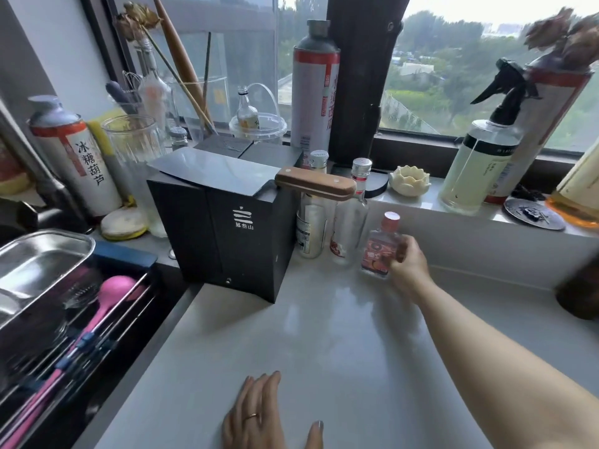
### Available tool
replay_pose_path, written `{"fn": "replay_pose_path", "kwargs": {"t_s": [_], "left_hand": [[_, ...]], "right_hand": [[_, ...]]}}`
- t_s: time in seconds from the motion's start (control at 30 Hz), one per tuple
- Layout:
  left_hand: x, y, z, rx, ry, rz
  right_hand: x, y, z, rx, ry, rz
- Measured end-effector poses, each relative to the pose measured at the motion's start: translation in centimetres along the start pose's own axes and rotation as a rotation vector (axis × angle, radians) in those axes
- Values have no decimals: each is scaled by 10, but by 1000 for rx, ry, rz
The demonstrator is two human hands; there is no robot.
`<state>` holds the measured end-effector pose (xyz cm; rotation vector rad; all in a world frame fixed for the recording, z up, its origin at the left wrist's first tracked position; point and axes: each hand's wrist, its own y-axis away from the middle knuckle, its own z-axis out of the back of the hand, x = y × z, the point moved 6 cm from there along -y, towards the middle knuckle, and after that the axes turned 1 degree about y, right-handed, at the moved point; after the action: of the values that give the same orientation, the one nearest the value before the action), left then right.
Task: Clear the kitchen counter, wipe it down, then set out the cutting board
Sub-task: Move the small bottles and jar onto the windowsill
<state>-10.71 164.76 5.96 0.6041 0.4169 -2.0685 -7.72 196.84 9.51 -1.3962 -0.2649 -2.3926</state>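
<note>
Head view: pale grey stone counter (324, 351) is running along under a window, with a light sill (453, 202) sitting behind it. The middle of the counter is showing bare surface.

Right hand (410, 264) is reaching in from the right. Its fingers are curling round the right side of a small flat clear bottle with red cap and red label (381, 251). The bottle is standing upright at the back of the counter, just beside two taller clear glass bottles (351, 222). It is blurred, so I cannot tell whether its base is touching the counter.

Left hand (259, 413) is lying palm down on the near edge of the counter, fingers straight and close together, thumb spread, holding nothing.

A black cardboard box (227, 234) is standing at back left. A steel cleaver with a wooden handle (214, 171) is lying flat on top of it, handle overhanging to the right.

A dark tall board with a hole near its top (356, 76) is standing upright against the window. I cannot tell if it is the cutting board.

A clear spray bottle with black trigger (479, 163) is sitting on the sill at right. A steel tray (42, 257) and a pink ladle (113, 290) are sitting in the rack at left.
</note>
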Motion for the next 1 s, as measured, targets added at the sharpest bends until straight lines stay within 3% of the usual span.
{"fn": "replay_pose_path", "kwargs": {"t_s": [0.2,0.37,0.57,0.63,0.73,0.8,0.9,1.0], "left_hand": [[0,1,-1,-33,-22,-27],[4,3,-4,12,-65,-24],[-2,5,1,-7,-37,-61],[-2,8,2,-32,-7,-35],[-1,10,3,-47,8,-27],[1,11,4,-45,5,-19],[-1,11,7,-30,21,13],[-1,12,9,-5,55,31]], "right_hand": [[-2,-14,-4,-34,50,38],[-6,2,4,-50,34,-61],[-25,112,84,-122,350,89],[-58,155,135,-214,591,19],[-115,207,214,-256,845,-319],[-143,229,243,-209,774,-463],[-158,237,250,-159,575,-400],[-157,235,249,-195,530,-372]]}}
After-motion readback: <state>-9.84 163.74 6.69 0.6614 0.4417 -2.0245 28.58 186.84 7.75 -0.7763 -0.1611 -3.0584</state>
